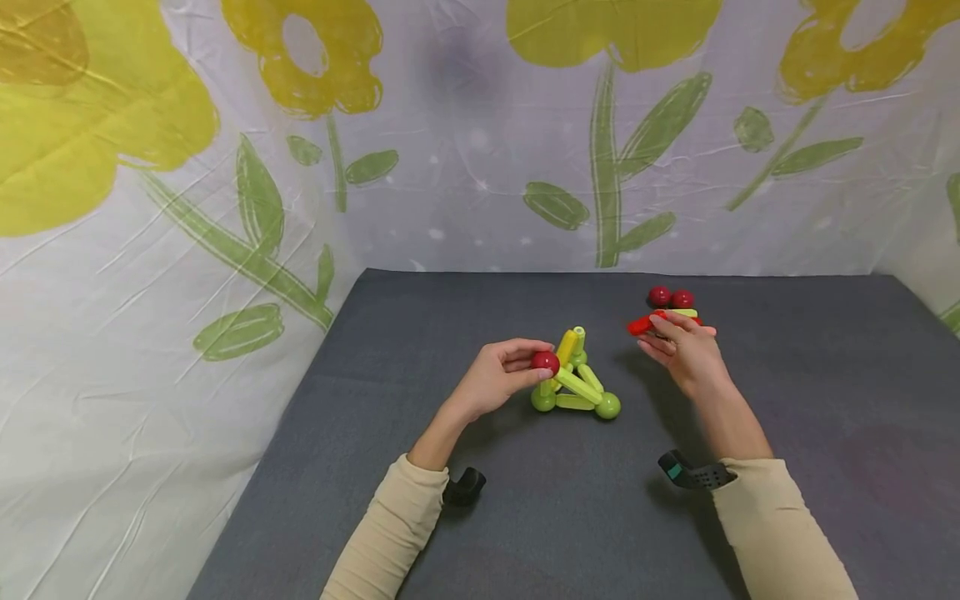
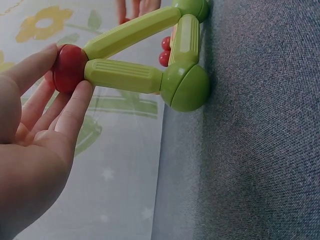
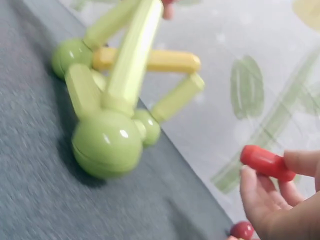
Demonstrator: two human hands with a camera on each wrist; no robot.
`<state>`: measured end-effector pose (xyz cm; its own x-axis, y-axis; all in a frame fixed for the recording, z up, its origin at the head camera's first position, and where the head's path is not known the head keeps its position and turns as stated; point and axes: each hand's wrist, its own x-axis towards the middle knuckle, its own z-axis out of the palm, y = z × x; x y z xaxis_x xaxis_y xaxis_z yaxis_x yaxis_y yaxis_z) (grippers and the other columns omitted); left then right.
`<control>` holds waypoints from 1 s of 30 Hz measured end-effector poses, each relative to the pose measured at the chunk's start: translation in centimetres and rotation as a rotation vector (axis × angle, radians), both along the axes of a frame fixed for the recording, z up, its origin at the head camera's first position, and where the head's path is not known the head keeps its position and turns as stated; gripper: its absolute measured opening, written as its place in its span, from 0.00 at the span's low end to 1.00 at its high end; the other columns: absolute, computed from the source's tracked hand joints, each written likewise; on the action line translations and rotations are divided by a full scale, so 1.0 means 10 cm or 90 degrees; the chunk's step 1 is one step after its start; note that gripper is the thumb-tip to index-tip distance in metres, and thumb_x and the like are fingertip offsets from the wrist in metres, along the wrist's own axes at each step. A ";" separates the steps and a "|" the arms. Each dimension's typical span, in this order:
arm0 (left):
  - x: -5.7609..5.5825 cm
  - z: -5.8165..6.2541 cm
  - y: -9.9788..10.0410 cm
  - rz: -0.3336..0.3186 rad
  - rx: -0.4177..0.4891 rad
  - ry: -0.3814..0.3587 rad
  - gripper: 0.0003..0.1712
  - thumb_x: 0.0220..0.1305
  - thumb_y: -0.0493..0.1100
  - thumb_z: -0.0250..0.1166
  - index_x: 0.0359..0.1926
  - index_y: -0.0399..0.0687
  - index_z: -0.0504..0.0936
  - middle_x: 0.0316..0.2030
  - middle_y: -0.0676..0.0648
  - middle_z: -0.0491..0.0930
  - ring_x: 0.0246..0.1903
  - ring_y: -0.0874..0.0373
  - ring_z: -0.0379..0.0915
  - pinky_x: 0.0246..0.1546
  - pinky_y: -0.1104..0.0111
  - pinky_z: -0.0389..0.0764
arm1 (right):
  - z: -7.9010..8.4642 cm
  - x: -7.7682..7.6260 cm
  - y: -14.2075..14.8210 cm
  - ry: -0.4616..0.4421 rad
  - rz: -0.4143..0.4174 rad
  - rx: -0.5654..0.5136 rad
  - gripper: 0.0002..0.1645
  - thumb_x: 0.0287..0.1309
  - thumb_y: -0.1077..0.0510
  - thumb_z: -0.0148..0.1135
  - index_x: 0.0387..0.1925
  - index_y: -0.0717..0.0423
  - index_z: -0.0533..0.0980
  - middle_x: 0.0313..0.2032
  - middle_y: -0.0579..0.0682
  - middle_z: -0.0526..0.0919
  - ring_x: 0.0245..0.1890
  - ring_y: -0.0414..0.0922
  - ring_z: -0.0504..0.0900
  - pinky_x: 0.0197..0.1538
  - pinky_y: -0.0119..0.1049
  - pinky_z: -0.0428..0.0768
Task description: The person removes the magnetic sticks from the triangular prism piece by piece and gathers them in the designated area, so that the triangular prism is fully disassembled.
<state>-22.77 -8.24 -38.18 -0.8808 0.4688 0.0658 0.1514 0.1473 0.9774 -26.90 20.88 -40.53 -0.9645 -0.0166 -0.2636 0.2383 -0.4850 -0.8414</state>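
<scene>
With thumb and fingertips, my left hand (image 1: 495, 379) pinches a red ball (image 1: 545, 362) joined to the top of a small frame of toy building rods and balls. Two light-green rods (image 2: 122, 76) run from that ball down toward green balls (image 2: 187, 87) at the base. A yellow rod (image 1: 567, 347) leans behind it, its upper end beside the tip of an upright green rod (image 3: 179, 97). Off to the frame's right, my right hand (image 1: 693, 354) holds a short red rod (image 3: 267, 162) between thumb and fingers, above the table.
Two red balls (image 1: 671, 297) lie at the back of the dark table (image 1: 450, 308). Beside them, partly hidden by the right hand, are a light-green rod (image 1: 686, 313) and other pieces. A white cloth with painted flowers (image 1: 480, 167) hangs behind the table and along its left side.
</scene>
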 end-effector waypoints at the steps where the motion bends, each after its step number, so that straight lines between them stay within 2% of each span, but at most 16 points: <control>1: 0.00 0.00 0.00 0.000 0.000 0.000 0.23 0.61 0.31 0.65 0.57 0.32 0.75 0.54 0.37 0.75 0.52 0.47 0.75 0.48 0.65 0.78 | -0.01 -0.01 0.04 -0.003 0.003 -0.004 0.20 0.62 0.61 0.61 0.52 0.55 0.64 0.47 0.47 0.70 0.35 0.43 0.83 0.46 0.36 0.80; 5: 0.01 0.01 0.00 0.001 -0.003 0.002 0.23 0.61 0.31 0.65 0.57 0.32 0.75 0.54 0.37 0.75 0.52 0.47 0.75 0.48 0.65 0.78 | -0.08 -0.03 0.20 -0.008 0.025 -0.029 0.17 0.62 0.64 0.60 0.49 0.58 0.65 0.39 0.47 0.78 0.33 0.45 0.84 0.43 0.36 0.81; 8: 0.01 0.02 0.00 0.002 -0.005 0.002 0.23 0.61 0.31 0.65 0.58 0.31 0.75 0.54 0.36 0.75 0.53 0.46 0.74 0.48 0.65 0.78 | -0.12 -0.05 0.31 -0.013 0.048 -0.023 0.17 0.62 0.65 0.60 0.49 0.59 0.64 0.34 0.47 0.82 0.33 0.45 0.84 0.43 0.37 0.81; 16: 0.02 0.03 0.00 0.001 -0.008 0.001 0.24 0.61 0.30 0.65 0.58 0.29 0.74 0.55 0.36 0.74 0.53 0.44 0.74 0.48 0.65 0.77 | -0.15 -0.04 0.54 -0.050 0.077 0.081 0.23 0.58 0.63 0.65 0.50 0.55 0.64 0.33 0.43 0.84 0.34 0.41 0.84 0.45 0.36 0.80; 18: 0.01 0.03 0.00 0.000 -0.008 0.001 0.24 0.61 0.30 0.65 0.58 0.29 0.73 0.55 0.36 0.74 0.53 0.44 0.73 0.48 0.65 0.77 | -0.15 -0.04 0.59 -0.059 0.084 0.090 0.26 0.58 0.64 0.65 0.54 0.56 0.63 0.33 0.43 0.83 0.34 0.42 0.84 0.46 0.36 0.80; 20: 0.01 0.03 0.00 -0.002 -0.006 0.000 0.24 0.61 0.30 0.64 0.58 0.29 0.73 0.55 0.35 0.74 0.54 0.44 0.73 0.49 0.65 0.77 | -0.16 -0.04 0.63 -0.067 0.092 0.103 0.33 0.58 0.63 0.65 0.61 0.58 0.59 0.33 0.43 0.83 0.35 0.41 0.84 0.48 0.37 0.79; 24: 0.00 0.02 0.00 -0.002 -0.006 0.000 0.23 0.61 0.31 0.64 0.58 0.30 0.74 0.55 0.35 0.74 0.54 0.44 0.73 0.49 0.65 0.77 | -0.19 -0.05 0.71 -0.081 0.109 0.146 0.49 0.60 0.61 0.64 0.72 0.63 0.45 0.32 0.42 0.82 0.35 0.39 0.84 0.49 0.36 0.78; 26: 0.00 0.02 0.01 -0.003 -0.007 -0.001 0.23 0.61 0.31 0.65 0.58 0.30 0.74 0.55 0.36 0.74 0.54 0.43 0.73 0.49 0.65 0.77 | -0.22 -0.05 0.75 -0.085 0.114 0.158 0.50 0.61 0.61 0.62 0.73 0.65 0.42 0.32 0.41 0.82 0.35 0.39 0.84 0.49 0.36 0.78; 30: 0.00 0.03 0.00 -0.002 -0.008 0.000 0.23 0.61 0.31 0.65 0.58 0.31 0.74 0.55 0.35 0.74 0.54 0.43 0.73 0.49 0.65 0.77 | -0.27 -0.06 0.80 -0.090 0.108 0.167 0.45 0.65 0.63 0.57 0.72 0.67 0.41 0.31 0.42 0.81 0.34 0.39 0.84 0.48 0.37 0.79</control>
